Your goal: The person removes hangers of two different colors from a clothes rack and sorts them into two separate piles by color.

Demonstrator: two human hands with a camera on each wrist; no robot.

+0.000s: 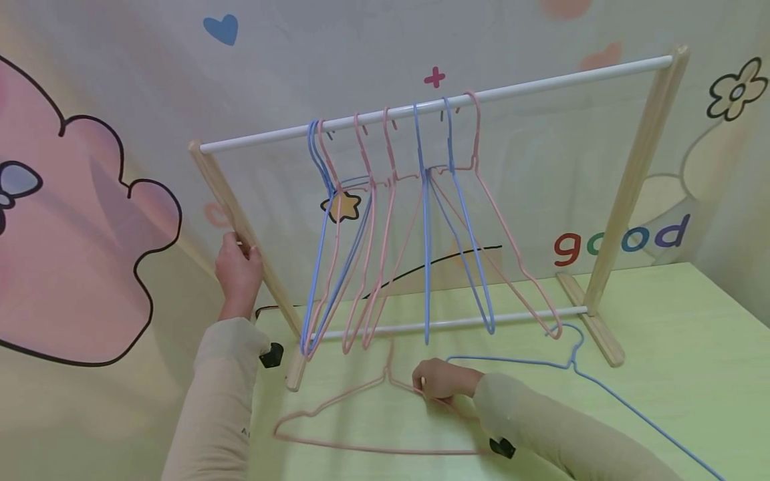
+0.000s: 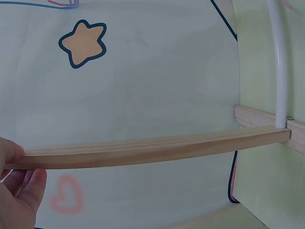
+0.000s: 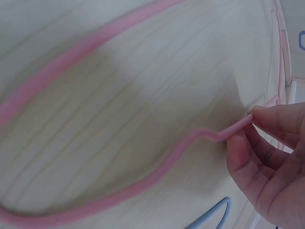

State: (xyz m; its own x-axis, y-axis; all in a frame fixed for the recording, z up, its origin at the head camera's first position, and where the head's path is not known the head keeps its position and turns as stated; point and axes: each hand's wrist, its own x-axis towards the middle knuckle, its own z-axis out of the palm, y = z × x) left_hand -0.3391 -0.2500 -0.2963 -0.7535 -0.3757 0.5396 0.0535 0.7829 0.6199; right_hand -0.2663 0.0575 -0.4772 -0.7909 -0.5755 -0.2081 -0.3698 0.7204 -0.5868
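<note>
Pinching the pink clothes hanger [image 3: 159,172] by its right shoulder on the near green tabletop [image 1: 668,334], right hand [image 1: 442,379] likely mid-pickup, left hand [image 1: 237,270] gripping the left wooden upright [image 2: 152,151]; next move probably needs lifting clear of the blue hanger [image 1: 573,363].

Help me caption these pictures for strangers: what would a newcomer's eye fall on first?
Probably the clothes rack in the middle of the head view, with its row of pink and blue hangers. Then the left hand gripping the left wooden post, and the right hand pinching another pink hanger in front. The big pink cartoon shape at far left also stands out.
</note>
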